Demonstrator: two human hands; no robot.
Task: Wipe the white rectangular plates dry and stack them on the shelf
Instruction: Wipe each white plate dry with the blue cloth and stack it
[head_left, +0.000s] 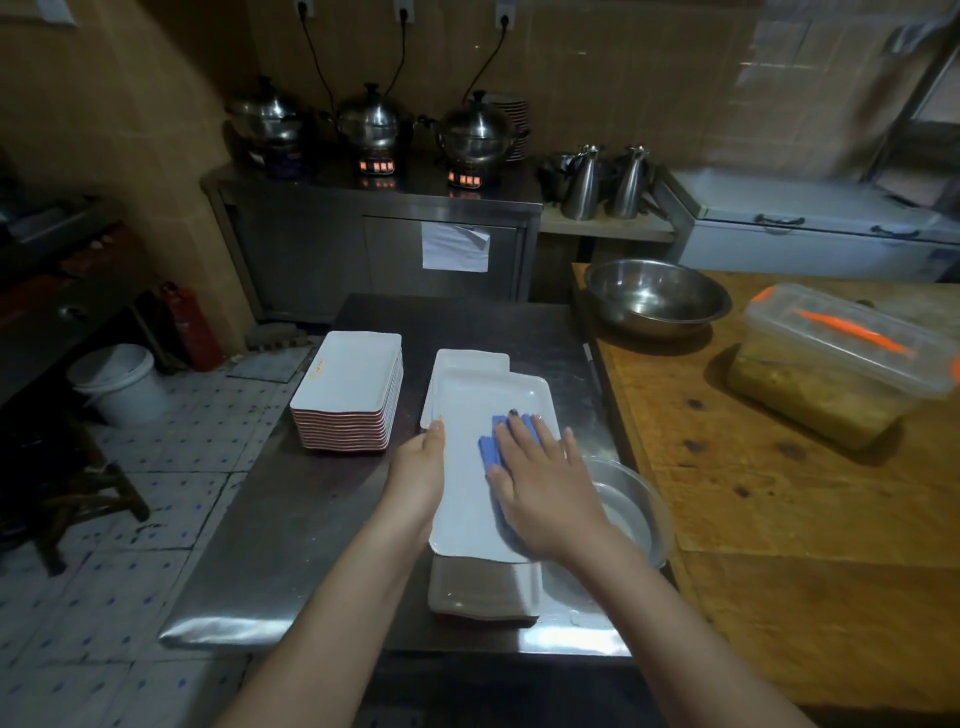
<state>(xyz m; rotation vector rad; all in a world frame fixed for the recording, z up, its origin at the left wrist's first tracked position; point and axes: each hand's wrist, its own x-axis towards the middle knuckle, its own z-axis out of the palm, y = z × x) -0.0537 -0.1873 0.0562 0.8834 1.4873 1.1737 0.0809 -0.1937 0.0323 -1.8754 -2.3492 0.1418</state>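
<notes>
My left grip (421, 467) clasps the white plate (465, 509) by its left edge, above the steel counter (291, 519). My right grip (545, 488), flat and released, presses the blue cloth (491, 452) onto that plate. A plate stack (348, 395) stands left of it.

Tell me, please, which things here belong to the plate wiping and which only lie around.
Belong to the job:
- plate being wiped
- blue cloth
- left hand, holding the plate's edge
- right hand, pressing the cloth
- stacked plates
- plates underneath

Only lying about:
- steel bowl
- lidded plastic box
- glass bowl
- three pots
- white bucket
</notes>
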